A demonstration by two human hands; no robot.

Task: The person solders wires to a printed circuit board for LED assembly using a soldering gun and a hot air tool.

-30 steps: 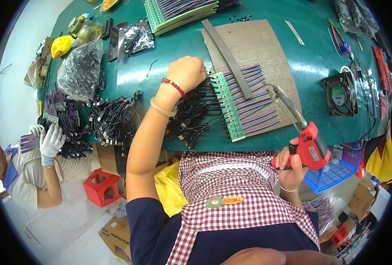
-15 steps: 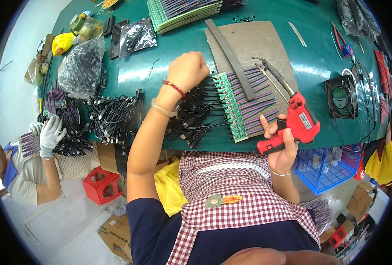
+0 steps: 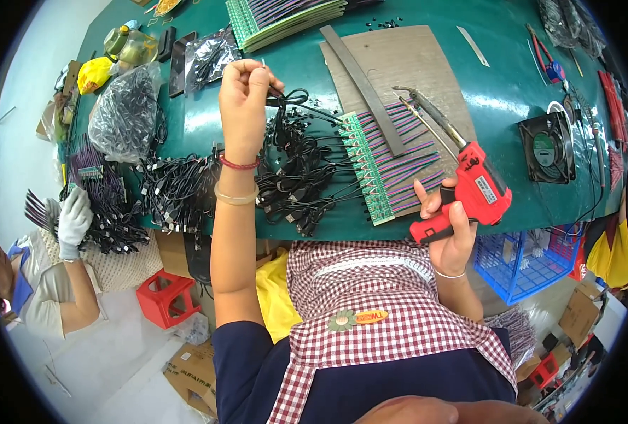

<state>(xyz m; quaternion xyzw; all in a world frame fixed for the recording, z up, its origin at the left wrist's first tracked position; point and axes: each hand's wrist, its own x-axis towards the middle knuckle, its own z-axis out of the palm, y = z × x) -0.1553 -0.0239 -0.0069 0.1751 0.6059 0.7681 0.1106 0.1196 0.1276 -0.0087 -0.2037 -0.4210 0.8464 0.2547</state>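
My left hand (image 3: 244, 113) is raised over the table with its fingers pinched on a black cable (image 3: 294, 97). That cable loops over to the top end of a green circuit-board strip (image 3: 363, 169). More black cables (image 3: 303, 187) with plugs lie bunched left of the strip. Pink, blue and black wires (image 3: 413, 152) run from the strip's right side, partly beneath a grey metal bar (image 3: 362, 86). In my right hand (image 3: 450, 233) is a red soldering gun (image 3: 481, 185), its grip in the palm and its tip over the brown board (image 3: 416, 60).
A stack of green circuit boards (image 3: 286, 21) stands at the far edge. On the right are a black fan (image 3: 546, 148) and a blue crate (image 3: 522, 265) below the table. Bundled cables (image 3: 176, 184) lie left, near a co-worker's gloved hand (image 3: 75, 220).
My left hand has moved left, away from the strip's top end, drawing a cable out with it. The soldering gun has barely shifted. The co-worker's gloved hand has moved slightly, with wires spread beside it.
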